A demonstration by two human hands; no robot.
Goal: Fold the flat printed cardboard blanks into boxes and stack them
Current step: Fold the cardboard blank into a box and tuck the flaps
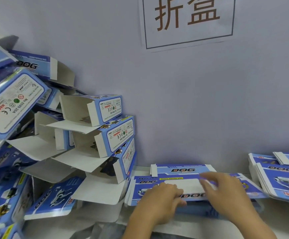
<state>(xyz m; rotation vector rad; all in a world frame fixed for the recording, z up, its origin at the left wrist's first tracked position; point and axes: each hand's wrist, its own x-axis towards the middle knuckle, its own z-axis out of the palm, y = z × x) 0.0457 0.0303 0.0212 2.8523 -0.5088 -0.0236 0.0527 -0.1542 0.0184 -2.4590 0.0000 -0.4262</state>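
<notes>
Cardboard blank [183, 187]: blue printed card with "DOG" lettering, lying flat on the table [140, 169] near its far edge, against the wall, on top of a small pile of the same blanks; a white flap shows in its middle.
Left hand [159, 202]: mine, palm down on the near left part of the blank, fingers bent and pressing onto its printed face; I cannot tell whether they are hooked under an edge.
Right hand [226, 195]: mine, resting on the right part of the same blank, fingers spread and fairly straight, tips touching the white flap; it is not clenched on anything.
Flat stack [278, 178]: more unfolded blanks piled at the right edge of the table, just beside the one I work on, with a small folded white tab on top.
Folded boxes [105, 128]: a leaning heap at the left side of the table, stacked against the wall, open flaps pointing toward me, white label panels with "WARNING" print facing right.
Sign [186, 19]: white sheet with two large brown characters in a dark frame, fixed to the grey-blue wall [192, 100] above my hands.
</notes>
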